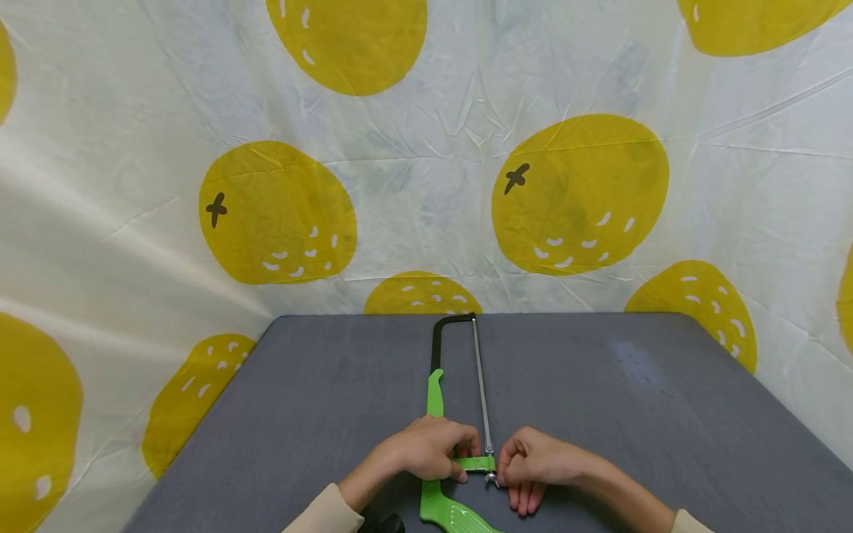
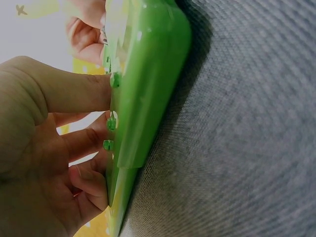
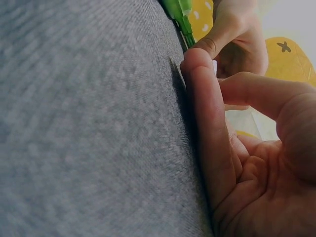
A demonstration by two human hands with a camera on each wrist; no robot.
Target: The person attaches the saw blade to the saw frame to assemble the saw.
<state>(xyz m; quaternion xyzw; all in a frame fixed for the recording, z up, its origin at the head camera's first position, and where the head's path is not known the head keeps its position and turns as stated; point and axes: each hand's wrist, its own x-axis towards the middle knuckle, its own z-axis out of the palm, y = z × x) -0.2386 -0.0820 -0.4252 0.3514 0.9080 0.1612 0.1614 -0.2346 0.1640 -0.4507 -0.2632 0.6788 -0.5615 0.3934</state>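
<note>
A hacksaw (image 1: 455, 511) with a green handle and black front frame lies flat on the grey table, its thin blade (image 1: 481, 385) on the right side. My left hand (image 1: 429, 448) grips the green frame near the crosspiece (image 1: 476, 464), thumb on the near side and fingers on the far side. In the left wrist view, that thumb (image 2: 74, 94) presses against the green body (image 2: 153, 74). A small metal wing nut (image 1: 492, 480) sits at the blade's near end. My right hand (image 1: 536, 463) pinches at it with thumb and forefinger; in the right wrist view the fingertips (image 3: 200, 61) hide it.
The grey table (image 1: 320, 385) reaches back to a white curtain (image 1: 426, 207) printed with yellow fruit, which also runs along both sides. A dark object (image 1: 386, 524) shows at the bottom edge, below my left wrist.
</note>
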